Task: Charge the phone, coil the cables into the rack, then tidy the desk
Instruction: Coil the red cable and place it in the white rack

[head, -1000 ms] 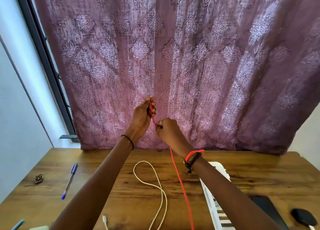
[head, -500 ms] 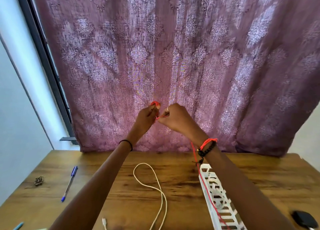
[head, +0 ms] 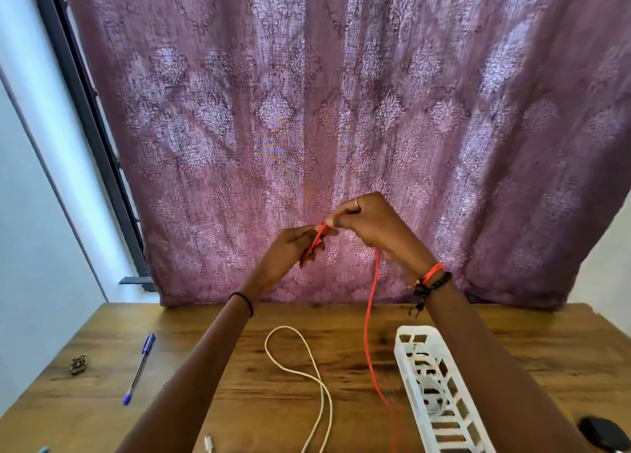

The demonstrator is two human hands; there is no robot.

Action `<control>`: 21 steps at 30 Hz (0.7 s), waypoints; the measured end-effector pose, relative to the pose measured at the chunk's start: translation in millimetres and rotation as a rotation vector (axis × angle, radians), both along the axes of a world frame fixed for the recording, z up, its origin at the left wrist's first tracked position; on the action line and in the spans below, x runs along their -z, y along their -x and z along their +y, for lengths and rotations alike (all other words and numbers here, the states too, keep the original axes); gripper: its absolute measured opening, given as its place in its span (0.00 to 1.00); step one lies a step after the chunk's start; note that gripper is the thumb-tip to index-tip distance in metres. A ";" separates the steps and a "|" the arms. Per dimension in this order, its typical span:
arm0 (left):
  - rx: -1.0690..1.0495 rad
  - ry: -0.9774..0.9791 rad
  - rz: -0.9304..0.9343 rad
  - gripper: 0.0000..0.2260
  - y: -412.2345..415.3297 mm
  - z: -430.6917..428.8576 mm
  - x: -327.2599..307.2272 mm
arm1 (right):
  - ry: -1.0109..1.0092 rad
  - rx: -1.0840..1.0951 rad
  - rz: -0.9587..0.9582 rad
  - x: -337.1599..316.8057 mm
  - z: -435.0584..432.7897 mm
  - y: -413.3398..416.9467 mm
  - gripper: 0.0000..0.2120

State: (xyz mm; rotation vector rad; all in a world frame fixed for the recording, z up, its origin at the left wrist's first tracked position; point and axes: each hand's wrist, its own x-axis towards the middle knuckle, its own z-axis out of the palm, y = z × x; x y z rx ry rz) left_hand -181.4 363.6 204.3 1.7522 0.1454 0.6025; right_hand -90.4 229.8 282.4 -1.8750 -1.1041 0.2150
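Coiling red cable mid-air over desk
L hand & R hand both pinch its top end, rest trails down; rack seems to hold 1 coil, white cable lies loose, pen untidied

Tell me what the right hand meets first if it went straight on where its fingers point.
Its fingers point left, so the right hand would almost at once meet the red cable pinched in the left hand. Depth is unclear, but they look nearly touching.

The wooden desk bears a blue pen, white cable and white rack.
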 end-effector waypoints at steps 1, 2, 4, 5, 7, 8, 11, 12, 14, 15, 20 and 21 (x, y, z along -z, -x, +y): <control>0.063 0.037 -0.004 0.16 1.3 -1.6 -0.9 | -0.022 -0.016 0.031 -0.7 -2.6 -0.6 0.05; 0.126 0.081 -0.011 0.17 2.4 -3.0 -1.8 | -0.046 -0.030 0.066 -0.9 -4.3 -1.3 0.05; 0.205 0.208 -0.030 0.21 4.2 -5.8 -3.2 | -0.096 -0.051 0.140 -0.2 -7.0 -2.9 0.06; 0.226 0.283 -0.046 0.20 5.1 -6.4 -3.6 | -0.121 -0.060 0.172 0.9 -7.7 -4.3 0.06; 0.267 0.406 -0.090 0.17 6.3 -6.5 -5.6 | -0.164 -0.071 0.249 3.4 -8.2 -7.2 0.04; 0.287 0.433 -0.102 0.17 6.6 -6.2 -6.3 | -0.177 -0.071 0.292 4.8 -8.0 -8.7 0.03; 0.339 0.490 -0.095 0.19 7.1 -6.6 -7.9 | -0.182 -0.081 0.405 8.3 -8.9 -11.6 0.04; 0.360 0.528 -0.094 0.19 7.8 -7.1 -8.4 | -0.184 -0.097 0.447 9.6 -8.9 -11.7 0.05; 0.387 0.610 -0.101 0.19 8.5 -7.9 -8.7 | -0.202 -0.131 0.532 13.2 -8.0 -11.7 0.06; 0.398 0.655 -0.109 0.18 8.7 -8.3 -8.4 | -0.217 -0.146 0.569 15.6 -7.1 -11.6 0.06; 0.489 0.821 -0.176 0.15 6.3 -9.6 -7.2 | -0.313 -0.203 0.743 28.5 2.5 -10.8 0.06; 0.508 0.848 -0.192 0.15 5.5 -9.3 -6.0 | -0.330 -0.210 0.774 30.7 3.5 -10.4 0.07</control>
